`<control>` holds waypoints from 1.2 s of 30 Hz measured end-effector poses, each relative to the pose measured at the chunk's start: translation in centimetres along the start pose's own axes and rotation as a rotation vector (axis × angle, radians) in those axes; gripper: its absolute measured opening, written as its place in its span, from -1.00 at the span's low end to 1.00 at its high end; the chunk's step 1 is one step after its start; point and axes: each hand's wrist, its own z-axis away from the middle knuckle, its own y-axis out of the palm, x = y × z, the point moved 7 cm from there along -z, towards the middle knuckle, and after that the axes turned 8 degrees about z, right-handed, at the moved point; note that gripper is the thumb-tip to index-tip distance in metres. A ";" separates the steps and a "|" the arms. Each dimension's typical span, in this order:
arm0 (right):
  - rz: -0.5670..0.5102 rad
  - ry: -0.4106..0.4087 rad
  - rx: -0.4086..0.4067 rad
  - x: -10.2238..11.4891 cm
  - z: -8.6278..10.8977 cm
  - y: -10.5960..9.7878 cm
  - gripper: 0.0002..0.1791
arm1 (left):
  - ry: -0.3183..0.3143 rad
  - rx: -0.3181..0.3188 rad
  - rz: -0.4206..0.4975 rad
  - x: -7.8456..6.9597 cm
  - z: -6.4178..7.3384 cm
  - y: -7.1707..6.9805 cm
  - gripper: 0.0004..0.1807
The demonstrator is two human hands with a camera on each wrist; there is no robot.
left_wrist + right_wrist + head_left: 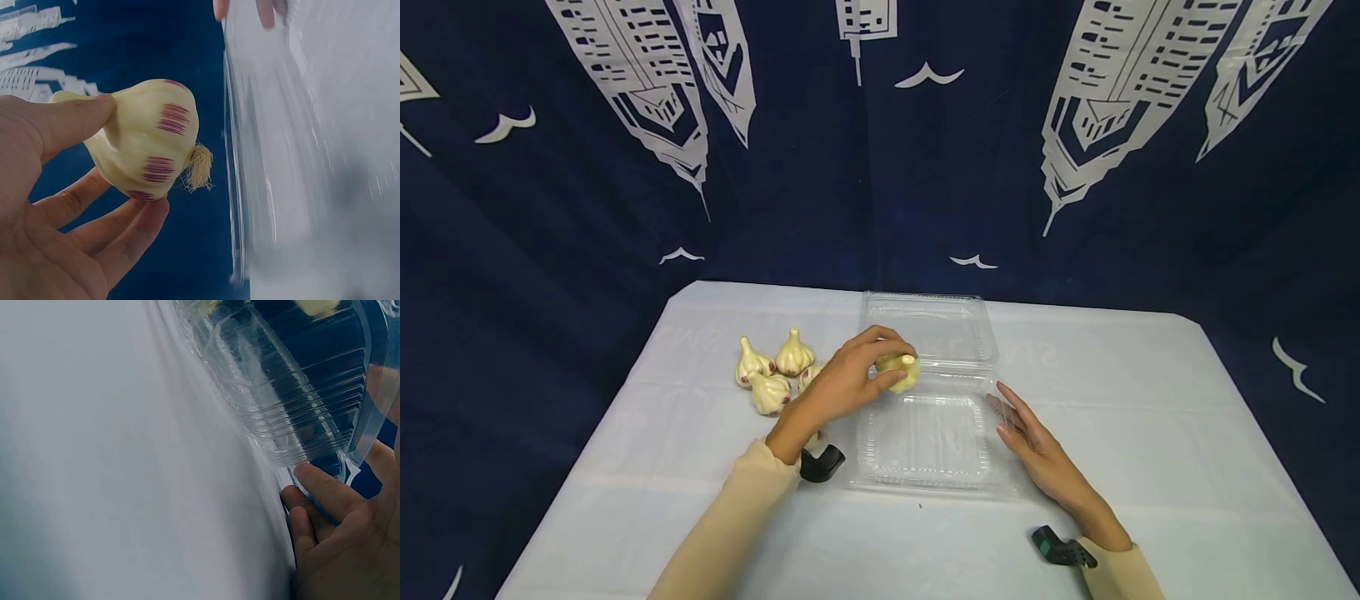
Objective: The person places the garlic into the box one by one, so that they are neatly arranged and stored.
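Observation:
My left hand [850, 371] pinches a garlic bulb [147, 137] between thumb and fingers, over the left part of a clear plastic clamshell container [925, 482]. Purple streaks mark the cream bulb, and a tuft of roots sticks out at its base. The container lies unfolded, its lid [928, 329] at the back. My right hand [1037, 454] rests against the container's right side with its fingers fairly straight, and in the right wrist view fingertips [306, 472] touch near the ribbed wall.
Several more garlic bulbs [771, 393] stand in a group left of the container, partly hidden behind my left hand and forearm. A white cloth covers the table [1150, 417]. Behind it hangs a dark blue curtain [910, 183] with white prints.

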 end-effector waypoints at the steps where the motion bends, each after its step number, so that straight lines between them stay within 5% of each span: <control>1: -0.002 0.000 -0.002 0.0 0.0 0.0 -0.30 | 0.003 0.010 0.016 -0.1 -0.4 0.5 -0.74; 11: -0.037 0.009 0.014 -0.2 -0.1 0.2 -0.31 | 0.037 0.117 0.102 -0.6 -3.5 5.7 -0.71; 16: -0.042 0.013 0.017 -0.1 0.1 0.2 -0.31 | 0.005 0.166 0.056 -0.4 -4.3 7.9 -0.74; 27: -0.044 0.029 0.021 -0.3 0.1 0.1 -0.32 | -0.128 0.256 -0.159 -0.3 -6.1 9.9 -0.74; 36: -0.052 0.026 0.018 -0.4 0.1 0.2 -0.32 | -0.177 0.233 -0.266 0.3 -6.4 11.4 -0.75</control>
